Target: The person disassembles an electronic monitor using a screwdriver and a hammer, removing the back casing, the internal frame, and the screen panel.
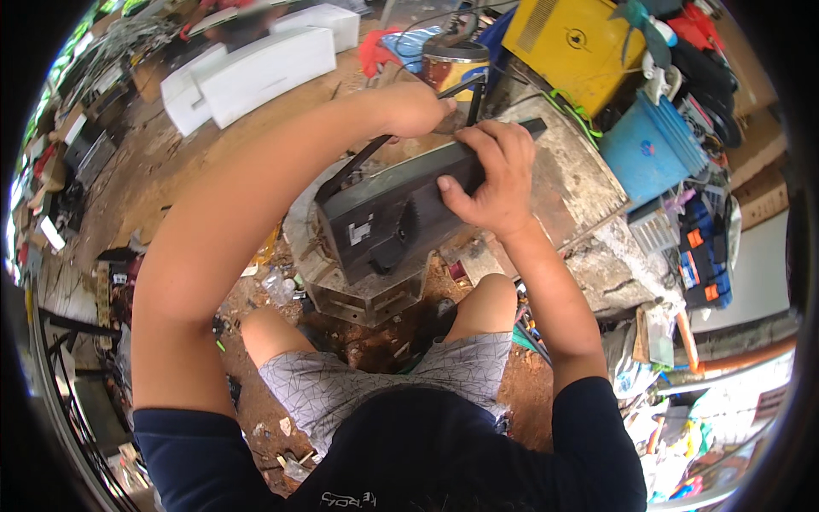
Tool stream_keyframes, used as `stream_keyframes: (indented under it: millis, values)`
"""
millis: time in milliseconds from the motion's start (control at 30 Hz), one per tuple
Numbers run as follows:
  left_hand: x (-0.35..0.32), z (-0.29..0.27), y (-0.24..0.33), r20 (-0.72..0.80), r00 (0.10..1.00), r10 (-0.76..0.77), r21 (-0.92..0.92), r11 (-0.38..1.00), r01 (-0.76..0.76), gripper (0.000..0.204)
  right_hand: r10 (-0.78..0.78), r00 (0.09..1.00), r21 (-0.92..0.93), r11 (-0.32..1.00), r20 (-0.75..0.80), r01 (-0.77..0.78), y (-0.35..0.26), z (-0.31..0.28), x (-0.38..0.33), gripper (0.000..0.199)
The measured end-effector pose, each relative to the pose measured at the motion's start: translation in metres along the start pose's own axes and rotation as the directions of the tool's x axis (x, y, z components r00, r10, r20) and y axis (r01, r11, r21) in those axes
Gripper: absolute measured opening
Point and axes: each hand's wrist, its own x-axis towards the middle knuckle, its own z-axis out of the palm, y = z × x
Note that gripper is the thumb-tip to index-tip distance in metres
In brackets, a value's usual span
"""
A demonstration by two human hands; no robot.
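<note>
And here it is, the long black box-shaped casing (pixel 401 218), tilted and resting on top of the grey many-sided metal stand (pixel 367 305), just beyond the person's 2 knees. The right hand (pixel 502 175) is on it: thumb spread against the broad near face, the other fingers together and hooked over the upper edge, clamped on the casing near its right end.

Over to the left hand (pixel 416 111), reaching above that upper edge! A thin black strip (pixel 358 162) runs up to it from the casing's left end, and a bent black bar (pixel 476 96) shows at its other side. Its fingers are mostly hidden, so I cannot tell whether they are closed on either piece.

To the right sits a blue plastic bucket (pixel 653 149), below a yellow boxy cabinet (pixel 576 43); white rectangular blocks (pixel 269 77) lie at upper left.
</note>
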Motion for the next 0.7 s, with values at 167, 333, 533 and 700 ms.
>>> stream_keyframes:
  millis: [167, 333, 533, 700]
  values:
    - [-0.006, -0.021, -0.032, -0.146, 0.981, -0.124, -0.044, 0.992, 0.119, 0.063, -0.049, 0.998, 0.042, 0.998, -0.032, 0.051, 0.008, -0.004, -0.006, 0.057]
    - [0.000, -0.012, -0.021, -0.124, 0.983, 0.133, 0.287, 0.954, -0.093, 0.061, -0.021, 1.000, 0.065, 0.998, -0.014, 0.022, 0.006, 0.010, -0.006, 0.058]
    - [-0.021, -0.022, -0.013, -0.117, 0.986, 0.120, 0.215, 0.972, -0.093, 0.062, -0.022, 0.999, 0.031, 0.999, 0.036, 0.021, 0.001, -0.002, -0.005, 0.063]
    - [-0.030, -0.005, 0.017, -0.141, 0.971, 0.192, 0.203, 0.966, -0.162, 0.054, 0.013, 0.999, 0.042, 0.999, 0.042, -0.015, -0.001, -0.005, -0.010, 0.070]
